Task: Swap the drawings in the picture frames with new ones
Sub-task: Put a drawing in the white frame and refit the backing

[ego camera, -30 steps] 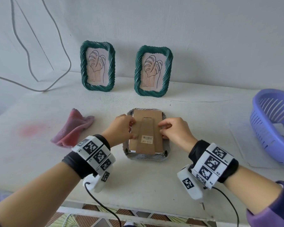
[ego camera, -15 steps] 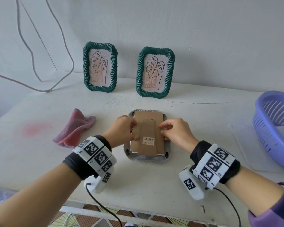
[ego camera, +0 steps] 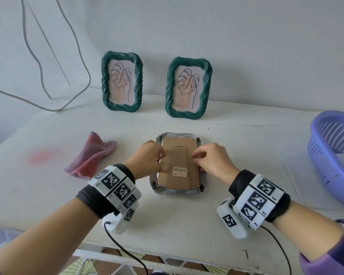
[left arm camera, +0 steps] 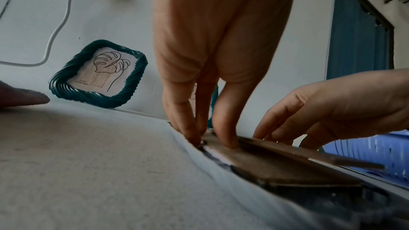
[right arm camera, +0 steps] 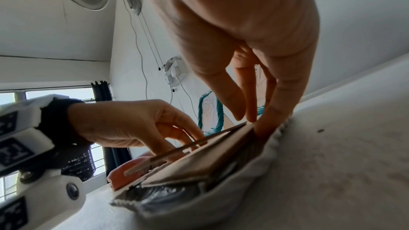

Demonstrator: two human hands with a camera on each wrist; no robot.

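- Head view: a white frame lies face down on the table, cardboard back up. The left hand and right hand pinch its side edges with bent fingers.
- Left wrist view: left fingertips press down at the back's edge.
- Right wrist view: right fingertips dig in at the back's edge.

head: above, facing down | wrists: tabletop-low, close — all share frame back
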